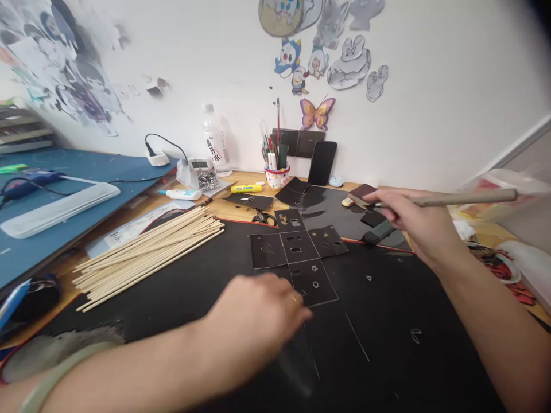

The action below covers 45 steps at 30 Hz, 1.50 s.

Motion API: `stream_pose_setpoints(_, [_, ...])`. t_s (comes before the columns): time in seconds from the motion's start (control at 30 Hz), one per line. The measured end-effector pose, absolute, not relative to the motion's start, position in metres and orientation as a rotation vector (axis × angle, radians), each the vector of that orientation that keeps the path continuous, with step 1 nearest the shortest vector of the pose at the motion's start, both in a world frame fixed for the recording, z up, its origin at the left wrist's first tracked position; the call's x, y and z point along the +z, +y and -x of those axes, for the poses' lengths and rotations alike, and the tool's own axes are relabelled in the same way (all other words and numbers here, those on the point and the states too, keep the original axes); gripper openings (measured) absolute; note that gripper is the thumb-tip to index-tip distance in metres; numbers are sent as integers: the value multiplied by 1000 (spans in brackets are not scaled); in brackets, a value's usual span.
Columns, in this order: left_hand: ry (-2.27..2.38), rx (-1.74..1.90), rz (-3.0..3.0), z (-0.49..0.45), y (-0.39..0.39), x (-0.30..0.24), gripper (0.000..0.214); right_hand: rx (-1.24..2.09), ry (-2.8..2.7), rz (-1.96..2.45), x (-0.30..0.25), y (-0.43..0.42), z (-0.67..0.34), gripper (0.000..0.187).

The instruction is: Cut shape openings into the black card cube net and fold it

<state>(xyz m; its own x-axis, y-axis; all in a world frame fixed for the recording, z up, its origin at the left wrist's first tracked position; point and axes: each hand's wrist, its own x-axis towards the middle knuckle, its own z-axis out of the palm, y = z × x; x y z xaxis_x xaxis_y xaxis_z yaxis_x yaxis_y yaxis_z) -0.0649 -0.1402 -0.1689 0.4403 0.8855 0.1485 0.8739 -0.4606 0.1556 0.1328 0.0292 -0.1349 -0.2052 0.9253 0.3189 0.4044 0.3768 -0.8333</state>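
My left hand (262, 312), a little smeared by motion, is over the near part of a black cross-shaped paper (297, 249) with its fingers curled in. What they hold, if anything, is hidden; a faint see-through smear (299, 367) shows below the hand. White lines divide the paper into squares with small cut-out shapes. My right hand (407, 221) is closed on a slim tan pen-like tool (465, 198), whose narrow tip points left. Its fingertips are near a dark brown block (362, 194) and a small eraser-like piece (348, 202). A dark grey-green block (379, 232) lies below that hand.
Several wooden sticks (150, 258) lie left on the black mat (193, 344). Behind the paper are black scissors (264, 218), a yellow glue stick (246, 188), a pen cup (278, 175), a leaning phone (322, 163) and a bottle (216, 143). A bowl of scraps (510, 272) stands right.
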Motion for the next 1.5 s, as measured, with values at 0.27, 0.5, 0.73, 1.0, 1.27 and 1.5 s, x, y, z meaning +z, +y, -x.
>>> stream_pose_setpoints(0.27, [1650,382,-3026,0,-152,-225,52,1270,-2041,1235,-155,-11,-104,21])
stream_pose_setpoints(0.5, [1647,483,-3188,7,-136,-224,41,1447,-2004,1240,-197,-19,-96,21])
stream_pose_setpoints(0.73, [1660,582,-3127,3,-127,-232,18,1254,-2050,1266,-214,-19,-92,26])
stream_pose_setpoints(1.0, [1612,536,-3116,7,-125,-232,22,1190,-2056,1245,-214,-22,-93,35])
stream_pose_setpoints(1.27, [1583,526,-3025,9,-130,-237,32,1155,-2158,1285,-215,-23,-93,32])
stream_pose_setpoints(1.5, [1565,433,-3214,8,-124,-227,32,976,-2200,1300,-218,-22,-95,32])
